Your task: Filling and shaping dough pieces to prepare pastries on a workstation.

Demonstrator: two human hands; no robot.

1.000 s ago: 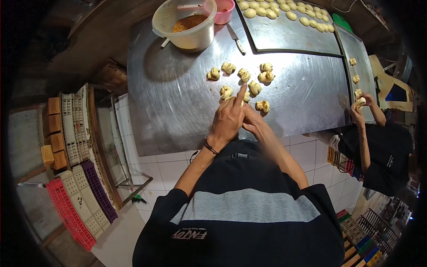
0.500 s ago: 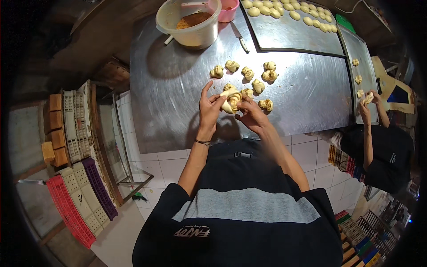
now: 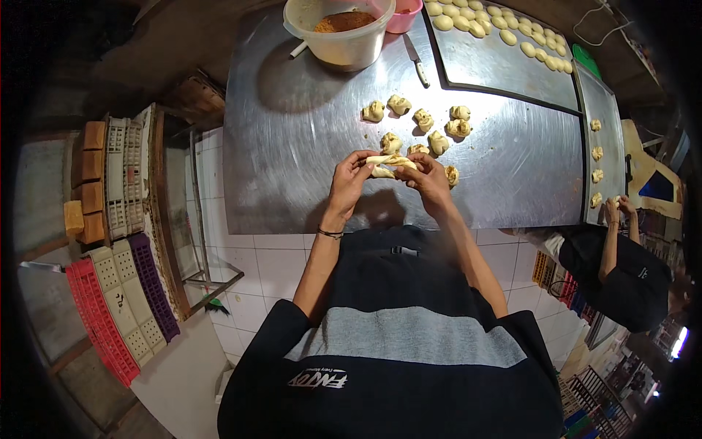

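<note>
Mid-shaping: left hand [image 3: 349, 183] and right hand [image 3: 426, 179] each with grip pinched shut on one end of a dough strip [image 3: 390, 160] stretched just above the counter [image 3: 292, 146], twisted dough pieces [image 3: 428, 124] lying just beyond; probably needing a twist or fold next.

The dough strip [image 3: 390, 160] was pale cream, as were the knotted dough pieces [image 3: 424, 119] lying on the dull silver-grey steel desk [image 3: 292, 146]. The tub [image 3: 344, 40] was off-white with orange-brown filling inside; the bowl [image 3: 404, 16] behind it was pink. One crate [image 3: 99, 322] was red, another crate [image 3: 152, 285] purple. The wall tiles [image 3: 270, 271] were white.
</note>
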